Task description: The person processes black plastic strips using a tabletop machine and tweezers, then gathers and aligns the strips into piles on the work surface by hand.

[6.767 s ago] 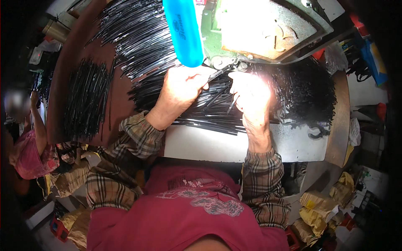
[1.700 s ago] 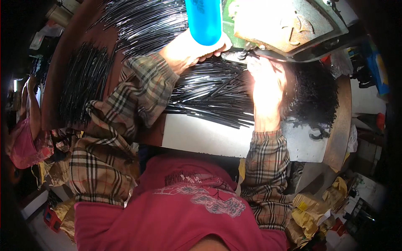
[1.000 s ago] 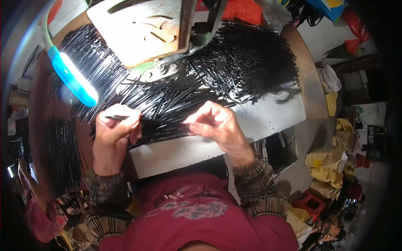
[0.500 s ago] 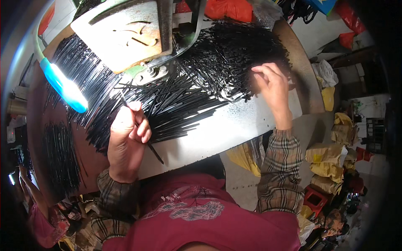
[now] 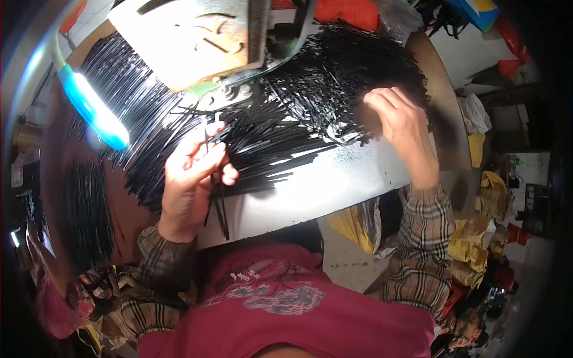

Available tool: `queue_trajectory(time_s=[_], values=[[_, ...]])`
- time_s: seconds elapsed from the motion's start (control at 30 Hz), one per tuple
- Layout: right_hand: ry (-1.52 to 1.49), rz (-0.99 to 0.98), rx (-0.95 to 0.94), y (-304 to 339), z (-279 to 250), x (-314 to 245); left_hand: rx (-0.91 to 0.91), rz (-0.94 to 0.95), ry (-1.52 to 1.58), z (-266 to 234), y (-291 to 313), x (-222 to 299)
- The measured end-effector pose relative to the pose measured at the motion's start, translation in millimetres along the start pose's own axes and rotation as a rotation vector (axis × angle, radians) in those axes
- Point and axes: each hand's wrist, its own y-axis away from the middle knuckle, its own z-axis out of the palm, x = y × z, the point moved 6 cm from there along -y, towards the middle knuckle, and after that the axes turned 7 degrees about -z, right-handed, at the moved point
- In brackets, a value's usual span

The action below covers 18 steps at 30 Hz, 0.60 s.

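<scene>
Workshop, bench machine [image 5: 197,48], lamp [image 5: 92,107], black strips [image 5: 268,143]

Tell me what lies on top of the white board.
Loose black strips lie across the far part of the white board, with dark specks beside them. The surface beneath them is covered.

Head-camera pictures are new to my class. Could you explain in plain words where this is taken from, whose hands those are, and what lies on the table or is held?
There is no robot here, just one person's bare left hand and right hand. A fisheye camera worn on the head looks down, so straight edges bend near the rim. A metal machine stands beyond the hands, with a blue lamp to its left. Loose black strips spread over the table, and a dark heap lies right of the machine. The left hand grips some thin strips; whether the right touches the heap is unclear.
</scene>
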Motion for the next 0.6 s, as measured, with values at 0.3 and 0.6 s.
queue_trajectory(time_s=[0.3,0.6], values=[[-0.286,-0.237,-0.06,-47.4,22.7,-102.8,-0.035,0.095,-0.048,12.7,-16.4,3.7],[-0.555,-0.198,0.019,-70.2,60.4,-130.0,0.064,0.209,-0.127,1.0,-16.0,6.8]])
